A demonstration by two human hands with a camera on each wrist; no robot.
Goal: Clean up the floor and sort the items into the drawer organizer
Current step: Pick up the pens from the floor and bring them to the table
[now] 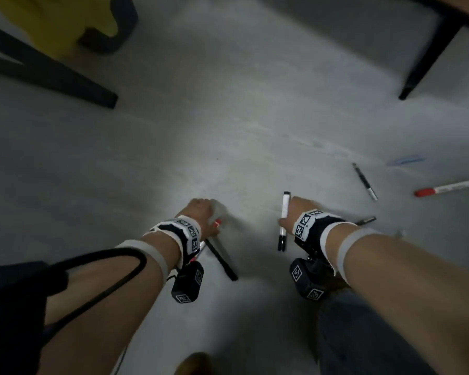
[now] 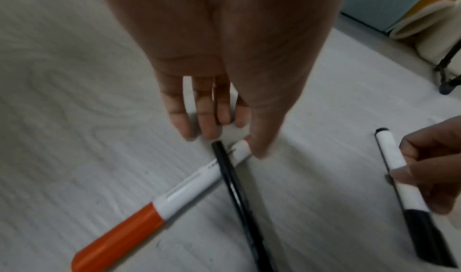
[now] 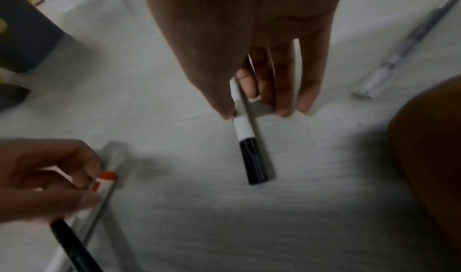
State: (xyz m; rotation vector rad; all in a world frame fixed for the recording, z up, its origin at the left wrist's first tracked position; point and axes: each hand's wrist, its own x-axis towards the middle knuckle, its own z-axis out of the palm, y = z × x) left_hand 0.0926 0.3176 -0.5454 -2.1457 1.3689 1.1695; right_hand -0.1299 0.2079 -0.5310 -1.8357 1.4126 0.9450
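Observation:
My left hand [image 1: 201, 212] is down at the grey floor [image 1: 228, 131]. Its thumb and fingers [image 2: 209, 130] pinch the ends of a white marker with a red cap [image 2: 174, 197] and of a thin black pen [image 2: 237, 193], which cross each other. My right hand [image 1: 295, 209] pinches a white marker with a black cap [image 3: 243, 126] between thumb and fingers, cap end pointing back at me. Both held markers hang close above the floor. The drawer organizer is not in view.
More items lie on the floor to the right: a black pen [image 1: 364, 181], a red-capped marker [image 1: 444, 188], a pale blue item [image 1: 405, 159], a dark pen [image 1: 366, 220] and a clear pen [image 3: 399, 47]. Dark table legs [image 1: 52, 74] [image 1: 428, 58] and a yellow and dark bin [image 1: 65, 23] stand further off.

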